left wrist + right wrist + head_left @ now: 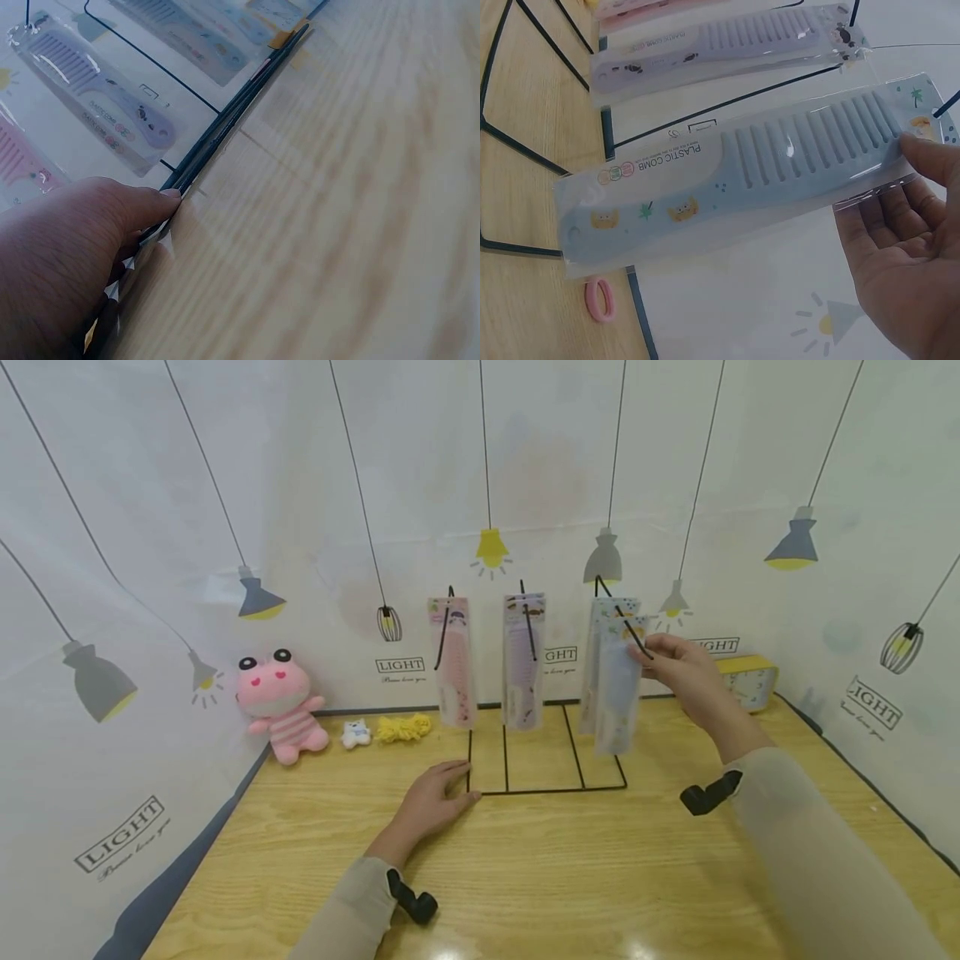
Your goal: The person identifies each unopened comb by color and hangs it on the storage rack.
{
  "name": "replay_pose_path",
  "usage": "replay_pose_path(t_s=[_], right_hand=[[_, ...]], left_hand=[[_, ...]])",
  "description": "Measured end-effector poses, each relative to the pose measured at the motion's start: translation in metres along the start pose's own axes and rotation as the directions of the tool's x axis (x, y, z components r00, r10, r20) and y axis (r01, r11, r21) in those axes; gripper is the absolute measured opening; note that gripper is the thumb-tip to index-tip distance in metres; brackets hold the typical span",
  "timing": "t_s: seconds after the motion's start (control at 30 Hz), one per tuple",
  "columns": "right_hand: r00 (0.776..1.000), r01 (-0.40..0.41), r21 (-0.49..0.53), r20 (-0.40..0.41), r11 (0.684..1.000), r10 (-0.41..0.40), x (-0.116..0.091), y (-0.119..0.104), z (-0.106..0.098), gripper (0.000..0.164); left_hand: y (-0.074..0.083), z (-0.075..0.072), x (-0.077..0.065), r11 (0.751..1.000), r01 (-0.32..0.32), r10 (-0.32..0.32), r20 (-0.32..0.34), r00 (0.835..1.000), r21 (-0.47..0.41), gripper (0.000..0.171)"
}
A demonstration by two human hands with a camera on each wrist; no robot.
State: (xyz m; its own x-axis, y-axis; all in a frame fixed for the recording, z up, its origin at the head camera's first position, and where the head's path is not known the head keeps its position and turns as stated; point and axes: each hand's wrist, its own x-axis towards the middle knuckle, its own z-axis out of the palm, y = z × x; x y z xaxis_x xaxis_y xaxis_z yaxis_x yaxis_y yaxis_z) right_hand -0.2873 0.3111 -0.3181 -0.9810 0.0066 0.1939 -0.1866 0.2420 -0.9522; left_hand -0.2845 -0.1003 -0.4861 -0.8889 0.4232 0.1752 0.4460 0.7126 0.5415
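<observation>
A black wire display rack [551, 791] stands on the wooden table, with packaged plastic combs on its hooks. The pink comb [453, 672] hangs at left and the purple comb [523, 668] in the middle. Two blue combs are on the right hook, one behind the other. My right hand [686, 681] pinches the top of the front blue comb [780, 157] between thumb and fingers, close to the hook's tip; the hook passes through its package. My left hand [431, 802] holds the rack's front left corner, thumb [150, 206] on the wire.
Left of the rack are a pink plush toy [285, 706], a small white bear figure [356, 733] and a yellow bundle [403, 727]. A yellow clock [752, 683] stands behind my right hand. A pink ring-shaped band [600, 298] lies on the table.
</observation>
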Motion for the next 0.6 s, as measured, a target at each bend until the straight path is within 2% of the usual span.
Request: replay_pose_path(t_s=[0.23, 0.6], right_hand=[[1.0, -0.008, 0.017, -0.008, 1.0, 0.008, 0.015, -0.001, 0.002, 0.053], [1.0, -0.01, 0.026, -0.025, 1.0, 0.011, 0.027, -0.003, 0.004, 0.057]], left_hand=[[0.0, -0.001, 0.0, 1.0, -0.001, 0.001, 0.0, 1.0, -0.008, 0.059], [0.0, -0.001, 0.0, 1.0, 0.005, -0.005, 0.013, 1.0, -0.011, 0.06]])
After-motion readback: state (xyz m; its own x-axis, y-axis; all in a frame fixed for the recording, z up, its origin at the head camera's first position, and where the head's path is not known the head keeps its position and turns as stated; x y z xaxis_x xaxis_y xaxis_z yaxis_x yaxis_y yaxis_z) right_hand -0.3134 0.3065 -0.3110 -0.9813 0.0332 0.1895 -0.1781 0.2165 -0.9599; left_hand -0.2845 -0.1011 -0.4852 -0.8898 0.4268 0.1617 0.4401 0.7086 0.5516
